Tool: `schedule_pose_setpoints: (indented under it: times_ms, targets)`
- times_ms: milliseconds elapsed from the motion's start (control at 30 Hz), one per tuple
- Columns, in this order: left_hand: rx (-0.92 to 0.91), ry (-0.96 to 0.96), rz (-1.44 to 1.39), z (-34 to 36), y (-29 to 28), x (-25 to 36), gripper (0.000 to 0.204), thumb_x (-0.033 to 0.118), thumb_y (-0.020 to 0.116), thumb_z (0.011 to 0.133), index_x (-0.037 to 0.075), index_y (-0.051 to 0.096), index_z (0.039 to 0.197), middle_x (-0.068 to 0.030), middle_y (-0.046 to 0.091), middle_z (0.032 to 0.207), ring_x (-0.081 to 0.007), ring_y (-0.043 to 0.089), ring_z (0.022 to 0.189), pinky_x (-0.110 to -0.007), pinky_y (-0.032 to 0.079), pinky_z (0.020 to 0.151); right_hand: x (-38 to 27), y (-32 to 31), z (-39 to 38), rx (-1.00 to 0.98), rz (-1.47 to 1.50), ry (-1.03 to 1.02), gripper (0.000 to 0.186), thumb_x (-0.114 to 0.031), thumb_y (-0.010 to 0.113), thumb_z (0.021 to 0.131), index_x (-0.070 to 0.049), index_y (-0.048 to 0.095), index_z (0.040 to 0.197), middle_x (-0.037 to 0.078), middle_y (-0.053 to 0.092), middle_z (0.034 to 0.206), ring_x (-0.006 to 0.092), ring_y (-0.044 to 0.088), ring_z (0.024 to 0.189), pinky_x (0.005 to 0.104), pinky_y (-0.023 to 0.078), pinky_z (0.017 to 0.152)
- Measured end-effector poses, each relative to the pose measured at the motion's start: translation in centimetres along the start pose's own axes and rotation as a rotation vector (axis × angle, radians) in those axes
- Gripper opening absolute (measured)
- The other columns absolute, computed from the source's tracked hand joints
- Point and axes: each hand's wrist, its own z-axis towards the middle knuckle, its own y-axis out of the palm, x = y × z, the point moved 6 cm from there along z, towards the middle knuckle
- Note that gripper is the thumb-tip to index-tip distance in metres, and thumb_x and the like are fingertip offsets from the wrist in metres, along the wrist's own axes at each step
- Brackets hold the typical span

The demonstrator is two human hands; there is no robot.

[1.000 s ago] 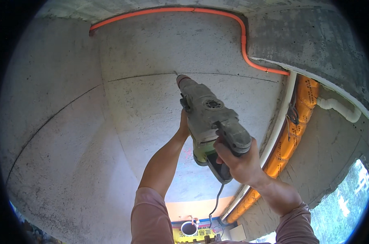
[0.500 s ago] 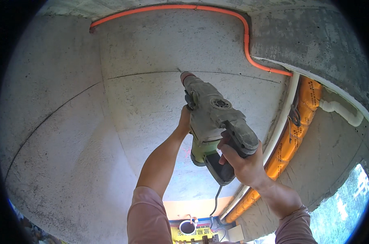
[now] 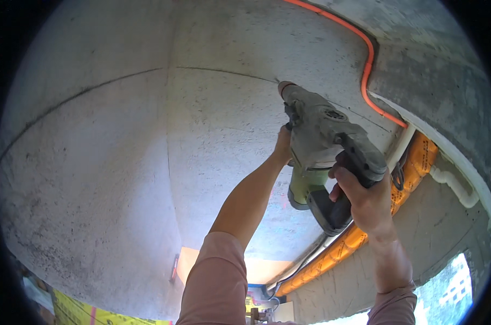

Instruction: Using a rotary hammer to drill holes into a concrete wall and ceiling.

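I hold a dusty grey-and-green rotary hammer drill raised overhead, its chuck at a dark line on the concrete surface. Its short bit is at that line; whether it touches the concrete I cannot tell. My left hand is closed on the drill's front handle, partly hidden behind the body. Farther back, my right hand wraps round the black rear handle, fingers curled near the trigger.
An orange-red conduit bends along a concrete beam at upper right. Below it run a white pipe, dark coiled cable, orange wrapped duct and white elbow pipe. Bright openings and yellow sheeting lie along the bottom.
The view has swung, showing more surface at left. The drill and both hands now sit farther right and higher in the picture; both hands still grip it.
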Motion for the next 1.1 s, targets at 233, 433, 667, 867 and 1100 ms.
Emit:
schedule_pose_setpoints:
  times_ms: [233,433,667,867,1100]
  targets:
    - [-0.009,-0.052,-0.111,0.0,0.0,-1.3,0.04,0.023,0.073,0.087,-0.004,0.069,0.116,-0.0199,0.073,0.113,-0.0221,0.067,0.105,-0.039,0.052,0.088,-1.0,1.7,0.0,-0.035,-0.069,0.011,0.016,-0.002,0.067,0.091,0.007,0.064,0.104,0.008,0.067,0.086,0.0118,0.062,0.061,0.0254,0.049,0.053]
    - [-0.08,0.125,0.436,-1.0,-1.7,2.9,0.036,0.023,0.075,0.085,-0.004,0.072,0.109,-0.0173,0.076,0.103,-0.0233,0.07,0.097,-0.039,0.053,0.085,0.4,2.5,-0.5,0.078,0.064,-0.041,0.022,0.0,0.064,0.091,0.007,0.061,0.111,0.012,0.067,0.089,0.0155,0.061,0.057,0.0269,0.05,0.051]
    - [-0.023,-0.022,0.82,-2.0,-4.2,5.8,0.034,0.022,0.075,0.085,-0.006,0.073,0.105,-0.0161,0.077,0.099,-0.0237,0.072,0.093,-0.039,0.055,0.085,2.8,3.9,-1.8,0.208,0.265,0.007,0.011,-0.001,0.066,0.091,0.004,0.062,0.1,0.006,0.064,0.083,0.0125,0.061,0.06,0.028,0.049,0.054]
    - [-0.011,-0.014,0.774,-7.7,-3.3,13.3,0.033,0.013,0.067,0.089,-0.004,0.067,0.118,-0.0114,0.071,0.107,-0.0214,0.066,0.098,-0.035,0.052,0.086,4.9,6.5,-2.4,0.121,0.211,-0.017,0.019,-0.007,0.071,0.09,0.002,0.063,0.105,0.006,0.069,0.082,0.0087,0.062,0.073,0.0288,0.05,0.063]
    - [0.094,0.196,0.846,-31.0,4.9,16.8,0.069,0.028,0.07,0.09,0.002,0.04,0.146,-0.011,0.05,0.14,-0.0213,0.051,0.125,-0.038,0.039,0.106,6.9,10.2,-2.6,0.1,0.148,-0.082,0.046,-0.019,0.079,0.082,0.005,0.057,0.114,0.025,0.07,0.091,0.0444,0.069,0.085,0.0484,0.054,0.075]
